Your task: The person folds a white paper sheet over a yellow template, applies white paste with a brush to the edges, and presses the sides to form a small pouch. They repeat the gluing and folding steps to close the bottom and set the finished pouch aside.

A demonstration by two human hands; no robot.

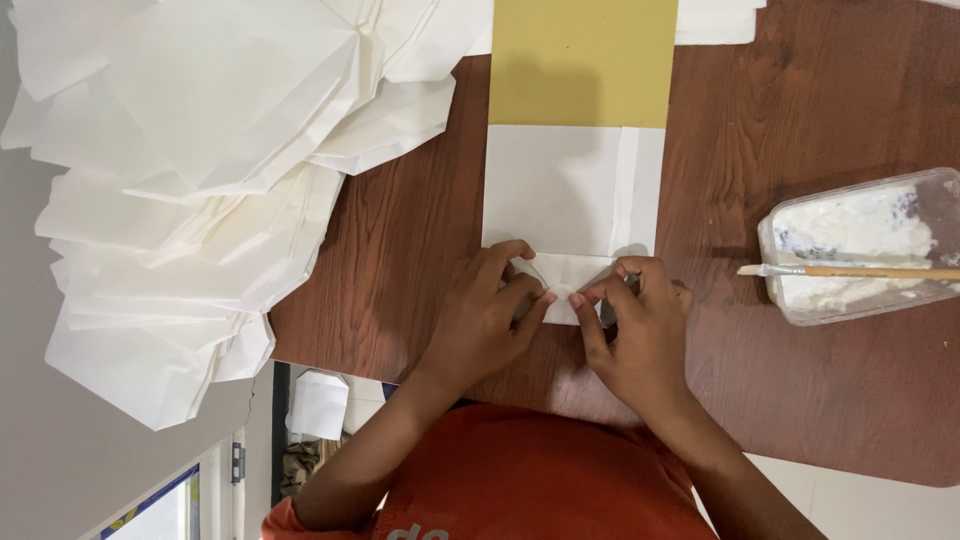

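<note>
The desk (pixel 400 240) is a brown wooden surface, seen from above with the person seated at its near edge in an orange shirt (pixel 520 480). The largest item is a stack of white folded paper sheets (pixel 190 180), fanned out over the far left corner and overhanging the left edge. At the centre of the desk lies the paper bag (pixel 565 190), a flat white piece with a yellow card (pixel 583 60) protruding from its far end toward the far edge. A clear plastic tub of white paste (pixel 860 245) stands near the right edge, with a wooden-handled brush (pixel 850 271) resting across its rim, bristles pointing toward the bag. The left hand (pixel 480 320) and the right hand (pixel 635 330) meet at the near end of the bag, fingertips almost touching, each pinching and pressing down a small triangular corner flap (pixel 560 290). To perform this fold well, it appears advisable to keep both corner flaps symmetrical about the bag's centre line, hold the bag flat against the desk so it does not shift, and run firm fingertip pressure along each crease from the centre outward. Fingers should stay clear of any wet paste; whether paste is present on the flap cannot be determined
</note>
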